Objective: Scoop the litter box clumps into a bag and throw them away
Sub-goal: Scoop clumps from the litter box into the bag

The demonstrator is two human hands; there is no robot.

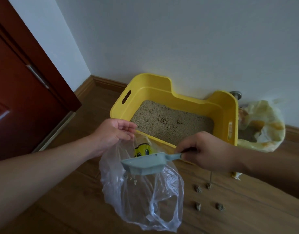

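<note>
While the left hand [111,134] pinches the bag [142,196] rim and the right hand [206,149] clasps the tilted scoop [142,166], clumps [132,180] may miss the narrow mouth, joining 4 floor clumps [207,196] at lower right.

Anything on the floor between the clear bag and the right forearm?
Yes: four litter clumps on bare wood floor, right of the bag, below the right forearm. Head view.

The scoop [143,163] handle's end is buried in the right hand [207,152], its load is hidden behind its tilted rim, the door [18,92] and both forearms run off frame, and the bin's [263,125] contents are too blurred to tell.
</note>
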